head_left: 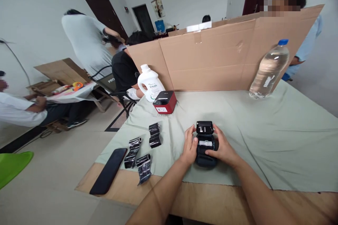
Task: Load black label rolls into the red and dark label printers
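Note:
A small black portable printer point(206, 158) rests on the green cloth in front of me, its lid point(205, 127) flipped up on the far side. Inside its bay shows something white, apparently a paper roll point(205, 143). My left hand point(189, 146) grips the printer's left side, with fingers reaching up beside the lid. My right hand point(223, 147) wraps the right side, its thumb across the near part of the body. To the left lie several rolls in shiny black wrap, among them one roll point(154, 135) nearest the red and black box point(165, 102).
A black phone point(108, 171) lies at the table's left edge. Behind stand a white detergent bottle point(150, 83) and a large clear water bottle point(269, 70). A cardboard partition point(208, 63) crosses the back of the table. Other people sit and stand beyond it and to the left.

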A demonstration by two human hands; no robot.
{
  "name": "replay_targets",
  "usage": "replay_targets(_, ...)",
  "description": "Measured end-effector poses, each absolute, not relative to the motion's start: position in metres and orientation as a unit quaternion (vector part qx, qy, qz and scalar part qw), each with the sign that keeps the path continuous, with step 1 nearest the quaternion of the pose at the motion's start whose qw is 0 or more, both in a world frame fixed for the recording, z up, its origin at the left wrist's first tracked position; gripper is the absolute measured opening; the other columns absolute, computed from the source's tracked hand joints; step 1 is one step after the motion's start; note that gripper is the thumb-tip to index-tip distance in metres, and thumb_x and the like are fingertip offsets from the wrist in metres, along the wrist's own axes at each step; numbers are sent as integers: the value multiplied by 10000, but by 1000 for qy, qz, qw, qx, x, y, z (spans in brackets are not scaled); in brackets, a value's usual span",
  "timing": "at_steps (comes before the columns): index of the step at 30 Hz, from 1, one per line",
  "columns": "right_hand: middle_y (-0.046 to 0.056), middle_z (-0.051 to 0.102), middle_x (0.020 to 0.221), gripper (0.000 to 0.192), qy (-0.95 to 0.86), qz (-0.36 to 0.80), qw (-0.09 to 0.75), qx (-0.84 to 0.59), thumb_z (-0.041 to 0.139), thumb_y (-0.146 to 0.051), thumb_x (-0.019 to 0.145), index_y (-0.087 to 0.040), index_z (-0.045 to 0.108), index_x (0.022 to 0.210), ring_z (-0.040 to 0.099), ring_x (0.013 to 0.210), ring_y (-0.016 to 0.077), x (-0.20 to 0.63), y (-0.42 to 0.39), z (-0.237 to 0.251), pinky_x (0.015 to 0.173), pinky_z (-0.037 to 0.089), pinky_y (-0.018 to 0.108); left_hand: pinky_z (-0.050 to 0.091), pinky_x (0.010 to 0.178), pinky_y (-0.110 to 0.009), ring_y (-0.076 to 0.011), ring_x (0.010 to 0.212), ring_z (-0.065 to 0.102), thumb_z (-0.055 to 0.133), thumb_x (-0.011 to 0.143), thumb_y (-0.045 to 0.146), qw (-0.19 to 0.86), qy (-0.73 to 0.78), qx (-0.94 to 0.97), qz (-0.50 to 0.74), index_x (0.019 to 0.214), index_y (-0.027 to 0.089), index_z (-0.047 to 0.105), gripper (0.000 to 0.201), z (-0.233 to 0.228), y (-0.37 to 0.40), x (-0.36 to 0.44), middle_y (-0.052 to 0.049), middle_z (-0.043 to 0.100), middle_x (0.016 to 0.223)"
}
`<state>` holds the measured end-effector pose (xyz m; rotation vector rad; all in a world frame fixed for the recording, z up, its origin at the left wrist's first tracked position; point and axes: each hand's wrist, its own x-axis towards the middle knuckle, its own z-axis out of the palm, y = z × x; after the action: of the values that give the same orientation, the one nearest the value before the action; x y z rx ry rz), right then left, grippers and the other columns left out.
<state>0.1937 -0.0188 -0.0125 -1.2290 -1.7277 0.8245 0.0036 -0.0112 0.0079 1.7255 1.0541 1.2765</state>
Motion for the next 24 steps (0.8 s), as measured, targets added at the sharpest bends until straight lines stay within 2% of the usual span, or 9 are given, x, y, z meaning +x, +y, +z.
replay_targets(4,119,199,1529,1136,-678,348,424,-489,787,-468,619,-315,75,1491,332,1341,345,193,-19,-12,1040,362,542,286,1095,-439,-239,1264,417,296,937,555,372,426,657,498,1459,232,266,615,9,-9,5,-130,245,1504)
replay_targets(6,134,224,1506,1138,-671,351,431,-491,790,-473,614,-295,86,1490,380,1304,334,194,-19,-10,1018,391,522,287,1091,-428,-241,1268,410,303,929,572,395,424,645,498,1458,229,280,630,9,-7,4,-119,262,1515)
replay_targets(8,141,290,1454,1097,-675,338,435,-491,794,-486,603,-268,164,1474,404,1276,323,194,-20,-5,1020,391,506,315,1065,-420,-246,1265,413,306,927,575,413,414,633,507,1450,224,302,630,8,-7,3,-121,346,1477)
replay_targets(10,129,381,1370,946,-694,319,428,-484,783,-508,612,-245,331,1401,418,1252,310,195,-21,0,1039,373,490,337,1042,-415,-243,1230,449,302,936,557,413,400,633,518,1420,204,353,601,6,-10,2,-132,466,1371)
replay_targets(12,107,463,1269,686,-715,306,420,-467,715,-532,689,-238,490,1266,443,1217,288,195,-23,4,1041,371,466,356,1021,-409,-232,1171,494,287,954,516,400,389,647,520,1353,183,431,539,4,-12,1,-129,553,1231)
replay_targets(15,94,548,1139,384,-703,293,441,-475,513,-512,854,-225,581,1101,512,1117,245,192,-21,4,963,435,415,387,992,-397,-216,1092,534,296,970,448,373,391,668,511,1213,176,532,434,3,-14,0,-111,586,1117)
replay_targets(18,111,602,1066,370,-644,246,462,-557,397,-483,908,-203,598,1043,556,1021,243,189,-17,-3,868,478,405,403,985,-402,-222,1099,529,351,958,419,327,435,678,494,1154,169,560,379,2,-12,0,-118,579,1131)
replay_targets(21,124,640,1050,383,-651,177,423,-605,409,-483,894,-195,633,1011,547,1029,278,188,-14,-9,932,430,469,351,1039,-455,-259,1181,473,389,940,408,261,499,710,424,1197,139,557,408,0,-8,0,-153,556,1218)
replay_targets(24,121,665,1035,384,-681,169,383,-601,416,-480,892,-190,641,1008,549,1021,286,186,-17,-7,953,409,479,320,1058,-503,-283,1207,443,374,939,401,239,508,750,351,1242,136,541,435,3,-8,-2,-155,572,1225)
